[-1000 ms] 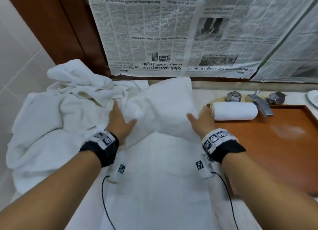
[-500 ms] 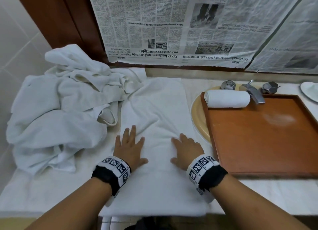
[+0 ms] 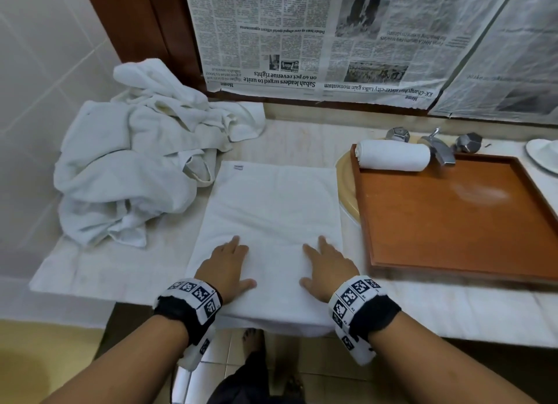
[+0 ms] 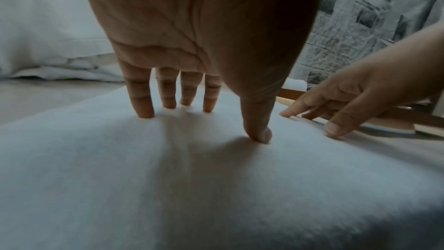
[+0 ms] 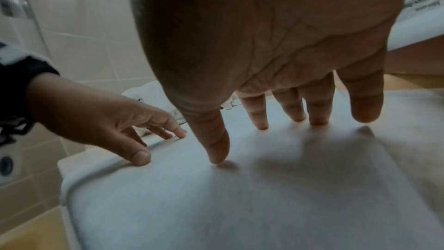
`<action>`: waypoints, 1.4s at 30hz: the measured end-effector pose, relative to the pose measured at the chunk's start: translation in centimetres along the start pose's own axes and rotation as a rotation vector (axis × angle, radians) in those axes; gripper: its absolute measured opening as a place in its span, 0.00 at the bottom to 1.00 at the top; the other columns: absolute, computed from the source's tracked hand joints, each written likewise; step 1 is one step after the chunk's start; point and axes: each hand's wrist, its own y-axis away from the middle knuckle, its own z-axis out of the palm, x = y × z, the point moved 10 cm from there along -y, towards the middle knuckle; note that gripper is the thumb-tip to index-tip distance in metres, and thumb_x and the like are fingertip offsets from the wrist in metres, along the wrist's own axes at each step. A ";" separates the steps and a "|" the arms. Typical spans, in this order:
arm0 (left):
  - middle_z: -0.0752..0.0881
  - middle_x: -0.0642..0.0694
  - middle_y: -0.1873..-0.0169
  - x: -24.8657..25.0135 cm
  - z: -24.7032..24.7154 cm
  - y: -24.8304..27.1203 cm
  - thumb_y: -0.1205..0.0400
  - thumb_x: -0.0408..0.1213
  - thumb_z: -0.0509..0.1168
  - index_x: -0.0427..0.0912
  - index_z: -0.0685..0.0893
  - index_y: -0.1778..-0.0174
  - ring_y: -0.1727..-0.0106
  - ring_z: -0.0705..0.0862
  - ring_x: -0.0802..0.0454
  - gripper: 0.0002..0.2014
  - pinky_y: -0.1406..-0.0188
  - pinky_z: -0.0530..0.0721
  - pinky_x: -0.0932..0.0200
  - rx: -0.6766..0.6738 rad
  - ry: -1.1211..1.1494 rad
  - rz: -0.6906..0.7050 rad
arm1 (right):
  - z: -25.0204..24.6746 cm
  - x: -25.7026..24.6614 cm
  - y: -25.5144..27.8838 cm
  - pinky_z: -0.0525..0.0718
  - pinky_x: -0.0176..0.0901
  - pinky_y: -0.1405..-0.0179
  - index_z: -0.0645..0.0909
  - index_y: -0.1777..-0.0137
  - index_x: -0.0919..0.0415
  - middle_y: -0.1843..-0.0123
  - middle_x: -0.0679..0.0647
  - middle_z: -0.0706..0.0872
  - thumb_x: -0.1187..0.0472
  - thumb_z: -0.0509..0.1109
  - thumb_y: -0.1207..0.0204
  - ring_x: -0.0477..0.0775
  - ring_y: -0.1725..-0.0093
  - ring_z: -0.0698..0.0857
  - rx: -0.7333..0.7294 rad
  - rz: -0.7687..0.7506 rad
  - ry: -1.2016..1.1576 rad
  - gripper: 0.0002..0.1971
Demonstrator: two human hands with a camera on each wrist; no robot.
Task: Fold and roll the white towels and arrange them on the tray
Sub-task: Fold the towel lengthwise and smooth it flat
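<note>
Both hands, left hand [image 3: 225,267] and right hand [image 3: 327,267], press straight fingers [image 4: 141,100] flat on the folded towel [image 3: 271,210]

Flat towel [image 3: 271,222] sits dead centre on the counter [image 3: 114,270], its near edge draped over the front lip. Both hands are on its near part: left hand [image 3: 225,267] toward the towel's left side, right hand [image 3: 327,267] toward its right (fingers pointing away from the person). Left of the towel and further back, the heap of towels [image 3: 129,168] is bunched against the wall. To the right, the tray [image 3: 453,264] lies just beside the towel, and a rolled towel [image 3: 392,155] lies across its far left corner, with the tap [image 3: 439,150] right behind it.
</note>
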 end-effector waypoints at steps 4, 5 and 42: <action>0.48 0.51 0.13 -1.3 -0.6 -0.8 0.22 0.61 0.68 0.51 0.56 0.14 0.15 0.54 0.46 0.43 0.21 0.67 0.43 -0.031 0.017 -0.001 | -0.6 -0.1 0.0 0.71 0.57 0.23 0.51 0.13 0.45 0.10 0.54 0.42 0.43 0.63 0.18 0.58 0.15 0.61 -0.007 0.019 -0.009 0.37; 0.48 0.51 0.13 -1.5 -0.7 -1.0 0.22 0.61 0.68 0.51 0.56 0.14 0.15 0.54 0.46 0.44 0.21 0.67 0.43 -0.033 0.014 -0.005 | -0.7 -0.1 -0.1 0.72 0.56 0.24 0.53 0.14 0.45 0.10 0.53 0.43 0.43 0.63 0.18 0.58 0.16 0.63 -0.013 0.027 -0.014 0.36; 0.26 0.45 0.17 -3.9 -7.8 -23.9 0.15 0.64 0.50 0.58 0.32 0.16 0.15 0.30 0.41 0.40 0.18 0.40 0.37 -0.185 -0.153 0.098 | -9.9 -2.8 -22.8 0.46 0.67 0.17 0.39 0.12 0.42 0.13 0.52 0.28 0.41 0.54 0.13 0.60 0.13 0.35 -0.050 0.024 -0.116 0.36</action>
